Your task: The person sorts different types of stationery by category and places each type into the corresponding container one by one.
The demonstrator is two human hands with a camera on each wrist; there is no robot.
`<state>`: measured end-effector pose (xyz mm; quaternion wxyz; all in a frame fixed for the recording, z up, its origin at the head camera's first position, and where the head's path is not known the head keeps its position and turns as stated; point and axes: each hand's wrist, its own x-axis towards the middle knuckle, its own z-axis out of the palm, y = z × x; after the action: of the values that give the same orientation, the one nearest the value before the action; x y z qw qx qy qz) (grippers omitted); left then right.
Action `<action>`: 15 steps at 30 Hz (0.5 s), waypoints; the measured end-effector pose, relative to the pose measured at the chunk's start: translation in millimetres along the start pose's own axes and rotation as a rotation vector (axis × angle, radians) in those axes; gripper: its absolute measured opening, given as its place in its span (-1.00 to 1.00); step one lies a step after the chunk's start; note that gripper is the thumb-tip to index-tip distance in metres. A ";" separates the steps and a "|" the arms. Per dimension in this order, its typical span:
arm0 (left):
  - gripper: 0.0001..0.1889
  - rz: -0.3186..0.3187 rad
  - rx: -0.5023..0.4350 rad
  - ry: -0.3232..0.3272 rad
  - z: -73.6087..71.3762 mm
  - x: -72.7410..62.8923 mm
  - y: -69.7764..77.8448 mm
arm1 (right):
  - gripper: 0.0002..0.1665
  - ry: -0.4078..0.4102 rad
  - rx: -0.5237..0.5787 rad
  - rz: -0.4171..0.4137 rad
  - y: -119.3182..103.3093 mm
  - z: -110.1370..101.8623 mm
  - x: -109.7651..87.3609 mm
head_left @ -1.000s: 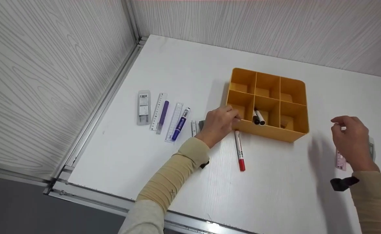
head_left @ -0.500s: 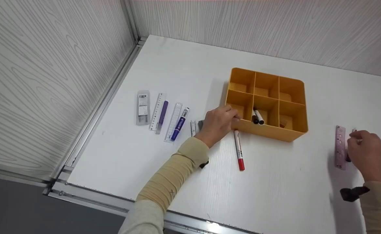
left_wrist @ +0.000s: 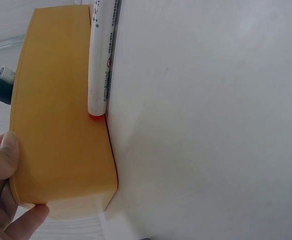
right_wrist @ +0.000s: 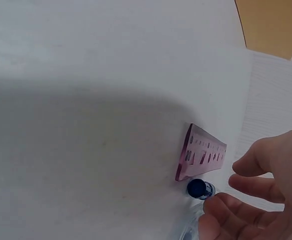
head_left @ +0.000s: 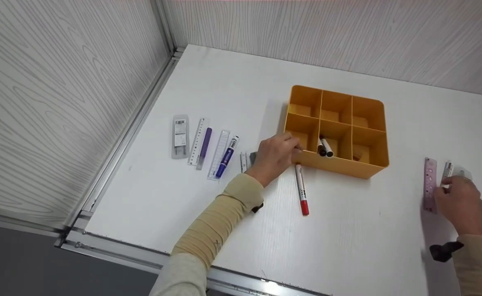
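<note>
My left hand (head_left: 278,154) grips the front left corner of a yellow six-compartment box (head_left: 339,165), thumb on the rim in the left wrist view. Two white markers (head_left: 327,148) with black ends lean in the box's front middle compartment. A red-capped white marker (head_left: 302,189) lies against the front wall. At the far right my right hand (head_left: 463,203) is over a dark-capped marker (right_wrist: 197,189), thumb and fingers apart with nothing between them. A pink stencil ruler (head_left: 430,183) lies just left of that marker; a clear plastic item (right_wrist: 188,231) sits partly under the fingers.
To the left lie a clear lead case (head_left: 180,137), a ruler (head_left: 199,142), a purple capped stick (head_left: 205,148), a second clear ruler (head_left: 219,154) and a purple marker (head_left: 227,157). Small items (head_left: 244,161) are partly hidden behind my left hand. Walls rise behind and left.
My right hand has moved right and then down toward the marker, uncovering the pink ruler. My left hand has stayed on the box.
</note>
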<state>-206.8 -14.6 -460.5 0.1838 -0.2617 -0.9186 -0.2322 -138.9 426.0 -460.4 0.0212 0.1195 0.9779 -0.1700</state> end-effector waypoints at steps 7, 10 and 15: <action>-0.91 -0.005 -0.026 -0.007 0.3 0.1 0.4 | -0.49 -0.017 -0.025 -0.018 2.9 3.8 -1.9; -0.89 -0.005 -0.034 -0.010 -0.4 0.2 0.5 | -0.47 -0.047 -0.022 -0.008 3.2 4.5 -1.2; -0.88 -0.006 -0.036 -0.011 -0.6 0.1 -0.1 | -0.40 -0.085 0.011 -0.005 1.9 5.4 -0.6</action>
<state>-206.9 -15.0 -460.0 0.1735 -0.2636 -0.9160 -0.2476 -137.8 425.8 -466.0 0.0615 0.1098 0.9756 -0.1801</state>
